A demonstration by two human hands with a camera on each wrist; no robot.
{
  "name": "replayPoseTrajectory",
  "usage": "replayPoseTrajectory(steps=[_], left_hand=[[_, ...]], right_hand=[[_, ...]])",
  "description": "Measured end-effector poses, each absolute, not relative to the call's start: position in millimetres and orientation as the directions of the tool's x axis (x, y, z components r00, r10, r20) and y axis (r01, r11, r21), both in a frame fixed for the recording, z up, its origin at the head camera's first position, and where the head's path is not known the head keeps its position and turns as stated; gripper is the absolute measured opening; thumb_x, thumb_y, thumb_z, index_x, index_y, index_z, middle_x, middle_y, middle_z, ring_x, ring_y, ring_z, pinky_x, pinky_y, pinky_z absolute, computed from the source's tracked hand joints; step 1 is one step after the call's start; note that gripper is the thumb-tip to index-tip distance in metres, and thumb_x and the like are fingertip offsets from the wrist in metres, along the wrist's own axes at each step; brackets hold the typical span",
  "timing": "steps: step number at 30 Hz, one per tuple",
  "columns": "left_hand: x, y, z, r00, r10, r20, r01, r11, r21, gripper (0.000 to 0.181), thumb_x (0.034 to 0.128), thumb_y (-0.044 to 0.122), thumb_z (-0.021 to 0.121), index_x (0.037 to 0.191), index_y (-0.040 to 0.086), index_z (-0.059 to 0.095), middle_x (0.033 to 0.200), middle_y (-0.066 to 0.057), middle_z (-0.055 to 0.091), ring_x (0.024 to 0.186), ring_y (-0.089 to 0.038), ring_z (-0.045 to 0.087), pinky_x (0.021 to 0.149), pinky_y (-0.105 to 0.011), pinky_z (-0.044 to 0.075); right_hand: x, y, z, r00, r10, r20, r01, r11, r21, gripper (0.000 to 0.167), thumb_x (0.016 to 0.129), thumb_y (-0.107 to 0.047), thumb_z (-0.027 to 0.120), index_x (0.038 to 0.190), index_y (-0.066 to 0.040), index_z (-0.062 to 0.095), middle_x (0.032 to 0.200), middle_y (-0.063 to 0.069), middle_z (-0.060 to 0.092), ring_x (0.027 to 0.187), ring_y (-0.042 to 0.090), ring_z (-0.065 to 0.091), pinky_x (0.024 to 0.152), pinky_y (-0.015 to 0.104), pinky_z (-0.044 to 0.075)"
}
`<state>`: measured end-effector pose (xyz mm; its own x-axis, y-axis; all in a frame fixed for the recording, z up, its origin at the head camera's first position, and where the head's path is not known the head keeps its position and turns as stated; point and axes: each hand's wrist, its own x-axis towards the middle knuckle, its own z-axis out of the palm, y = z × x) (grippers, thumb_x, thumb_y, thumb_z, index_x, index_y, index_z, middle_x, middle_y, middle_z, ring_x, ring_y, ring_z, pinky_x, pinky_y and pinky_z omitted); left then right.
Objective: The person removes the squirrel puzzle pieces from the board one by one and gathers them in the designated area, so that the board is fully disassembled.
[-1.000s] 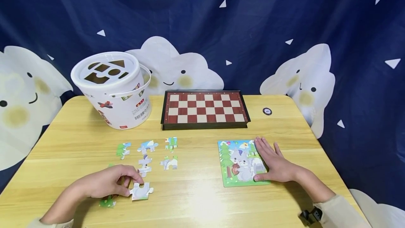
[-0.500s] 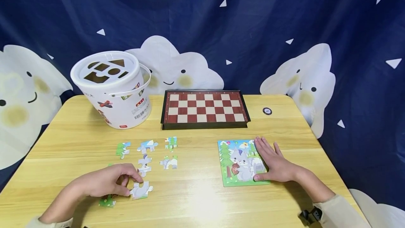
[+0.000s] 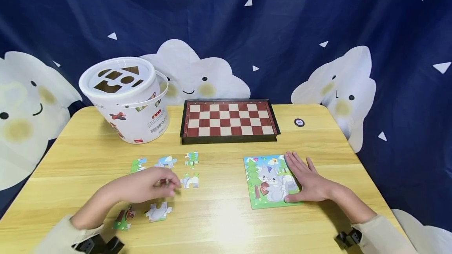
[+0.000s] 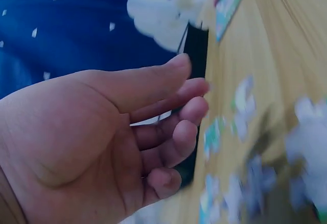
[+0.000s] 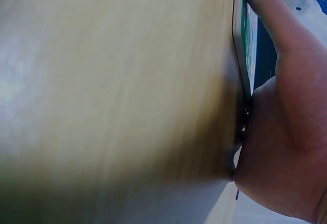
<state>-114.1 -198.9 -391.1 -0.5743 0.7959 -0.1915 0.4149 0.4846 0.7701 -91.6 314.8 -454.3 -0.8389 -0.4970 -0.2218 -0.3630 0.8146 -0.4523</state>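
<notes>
My left hand (image 3: pixel 150 185) hovers above the loose jigsaw pieces, its fingers loosely bent and holding nothing, as the left wrist view also shows. Its fingertips are close to a grey-and-green jigsaw piece (image 3: pixel 190 181). Below the hand lie a grey squirrel-body piece (image 3: pixel 158 212) and a green-and-brown piece (image 3: pixel 123 218). The middle of the piece group is hidden under the hand. My right hand (image 3: pixel 310 183) rests with straight fingers on the right edge of a square squirrel picture puzzle (image 3: pixel 272 189), seen edge-on in the right wrist view.
Behind the pieces are a tree piece (image 3: pixel 138 165), a blue-sky piece (image 3: pixel 166 162) and another tree piece (image 3: pixel 192 158). A white bucket (image 3: pixel 141 124) with a shape-cut lid stands back left. A folded chessboard (image 3: pixel 229 120) and a round dark chip (image 3: pixel 299 122) lie at the back.
My left hand has left the squirrel-body piece, which stays on the table, and has moved up and to the right. The right hand stays on the picture puzzle.
</notes>
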Motion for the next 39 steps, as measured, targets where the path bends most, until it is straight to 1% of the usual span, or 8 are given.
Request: replayPoseTrajectory(steps=[4, 8, 11, 16, 19, 23, 30, 39], left_hand=[[-124.7, -159.7, -381.9, -0.583, 0.799, -0.147, 0.496, 0.494, 0.714, 0.019, 0.1018, 0.019, 0.064, 0.117, 0.009, 0.070, 0.108, 0.003, 0.068, 0.093, -0.006, 0.059, 0.085, -0.030, 0.054], [-134.2, -116.5, -380.3, -0.561, 0.822, -0.101, 0.559, 0.466, 0.686, 0.022, 0.0996, 0.018, 0.068, 0.119, 0.009, 0.069, 0.109, 0.002, 0.068, 0.095, -0.006, 0.059, 0.088, -0.031, 0.054], [-137.6, -85.5, -382.1, -0.541, 0.837, -0.082, 0.585, 0.444, 0.679, 0.024, 0.0998, 0.018, 0.068, 0.122, 0.009, 0.069, 0.117, -0.002, 0.068, 0.101, -0.007, 0.060, 0.092, -0.032, 0.053], [-135.1, -41.3, -391.5, -0.517, 0.855, -0.042, 0.623, 0.410, 0.666, 0.031, 0.0988, 0.017, 0.069, 0.128, 0.007, 0.066, 0.125, -0.006, 0.066, 0.108, -0.016, 0.063, 0.097, -0.030, 0.051], [-132.3, -18.2, -399.1, -0.520, 0.854, -0.019, 0.646, 0.408, 0.645, 0.037, 0.0980, 0.020, 0.070, 0.133, 0.008, 0.064, 0.132, -0.005, 0.064, 0.122, -0.020, 0.059, 0.107, -0.031, 0.045], [-128.9, 10.1, -408.5, -0.519, 0.854, 0.004, 0.669, 0.403, 0.625, 0.045, 0.0967, 0.025, 0.072, 0.138, 0.010, 0.062, 0.135, -0.003, 0.062, 0.132, -0.018, 0.052, 0.113, -0.031, 0.038], [-127.7, 44.6, -427.1, -0.505, 0.863, 0.025, 0.701, 0.393, 0.595, 0.046, 0.0960, 0.025, 0.074, 0.138, 0.010, 0.063, 0.132, 0.000, 0.063, 0.127, -0.012, 0.054, 0.111, -0.027, 0.038], [-130.9, 71.2, -455.5, -0.514, 0.857, 0.040, 0.717, 0.404, 0.569, 0.040, 0.0932, 0.025, 0.077, 0.130, 0.012, 0.069, 0.120, 0.003, 0.067, 0.111, -0.005, 0.058, 0.097, -0.017, 0.044]], right_hand=[[-91.6, 315.8, -454.6, -0.837, -0.507, -0.205, -0.376, 0.806, -0.457, 0.130, 0.078, -0.062, 0.079, 0.161, 0.003, 0.003, 0.167, 0.027, 0.000, 0.153, 0.044, -0.004, 0.115, 0.070, -0.007], [-92.0, 318.0, -454.8, -0.832, -0.523, -0.185, -0.387, 0.786, -0.482, 0.130, 0.077, -0.061, 0.081, 0.161, 0.002, 0.004, 0.166, 0.028, 0.002, 0.153, 0.045, -0.003, 0.115, 0.070, -0.007], [-91.9, 320.8, -454.1, -0.829, -0.534, -0.168, -0.390, 0.766, -0.511, 0.130, 0.076, -0.059, 0.083, 0.162, 0.001, 0.004, 0.166, 0.029, 0.003, 0.153, 0.046, -0.002, 0.115, 0.070, -0.006], [-90.2, 326.3, -451.9, -0.828, -0.540, -0.153, -0.386, 0.745, -0.545, 0.133, 0.072, -0.058, 0.086, 0.162, 0.000, 0.006, 0.165, 0.031, 0.003, 0.152, 0.048, -0.001, 0.115, 0.070, -0.005], [-89.2, 329.5, -450.9, -0.830, -0.531, -0.171, -0.363, 0.747, -0.557, 0.136, 0.070, -0.059, 0.087, 0.162, -0.001, 0.006, 0.166, 0.029, 0.002, 0.152, 0.048, -0.002, 0.115, 0.070, -0.007], [-88.4, 332.2, -451.7, -0.829, -0.525, -0.196, -0.343, 0.752, -0.562, 0.136, 0.069, -0.059, 0.086, 0.163, -0.003, 0.006, 0.166, 0.028, 0.000, 0.152, 0.048, -0.004, 0.115, 0.069, -0.009], [-86.4, 333.7, -452.9, -0.816, -0.547, -0.187, -0.365, 0.739, -0.566, 0.131, 0.073, -0.057, 0.085, 0.163, -0.006, 0.006, 0.165, 0.030, -0.002, 0.151, 0.049, -0.007, 0.114, 0.069, -0.011], [-86.7, 334.1, -454.2, -0.811, -0.555, -0.187, -0.371, 0.735, -0.568, 0.130, 0.073, -0.057, 0.085, 0.164, -0.007, 0.006, 0.166, 0.030, -0.002, 0.152, 0.045, -0.009, 0.115, 0.068, -0.013]])
